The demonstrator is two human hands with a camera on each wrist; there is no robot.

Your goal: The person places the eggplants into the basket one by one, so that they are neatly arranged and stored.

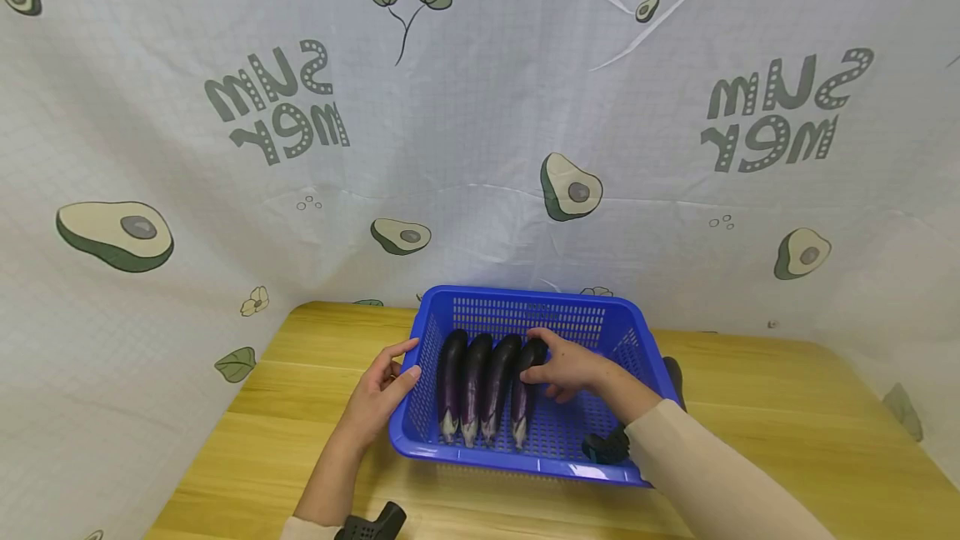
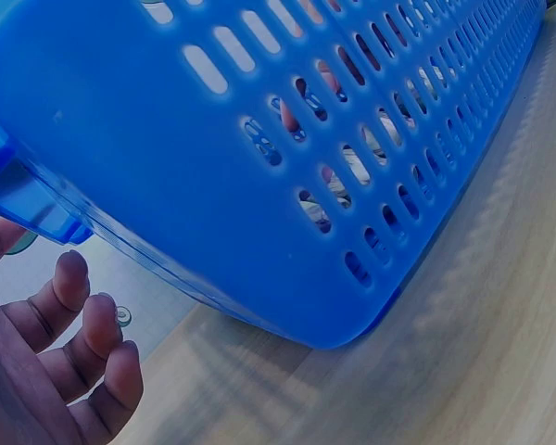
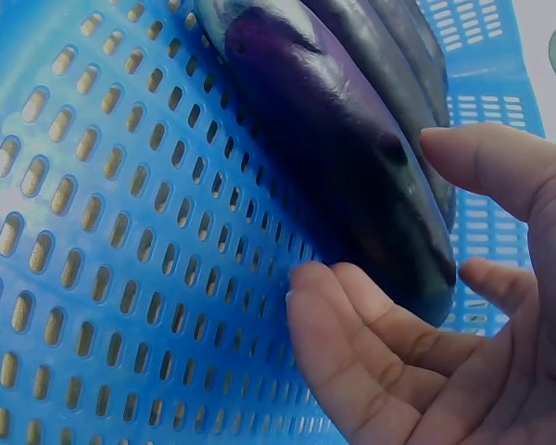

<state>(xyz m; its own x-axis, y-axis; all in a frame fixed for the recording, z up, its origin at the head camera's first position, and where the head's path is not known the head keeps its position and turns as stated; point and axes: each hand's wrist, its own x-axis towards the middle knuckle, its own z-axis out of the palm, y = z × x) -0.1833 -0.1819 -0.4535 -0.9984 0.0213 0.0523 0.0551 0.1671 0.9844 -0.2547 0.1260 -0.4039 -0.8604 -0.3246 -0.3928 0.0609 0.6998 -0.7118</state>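
Several dark purple eggplants lie side by side in a blue plastic basket [image 1: 495, 463], stem ends toward me. My right hand [image 1: 566, 363] holds the rightmost eggplant [image 1: 522, 407] near its far end. The thumb is on one side and bent fingers are on the other, as the right wrist view shows. My left hand [image 1: 375, 394] is at the basket's left rim, index finger and thumb touching it. In the left wrist view its other fingers [image 2: 102, 324] hang loosely bent, apart from the basket wall [image 2: 213, 204].
The basket stands on a wooden table [image 1: 262, 407] against a white cloth [image 1: 465, 123] printed with avocados. A dark rounded thing [image 1: 673, 375] lies beyond the basket's right side, mostly hidden. Black devices [image 1: 375, 523] sit at both wrists.
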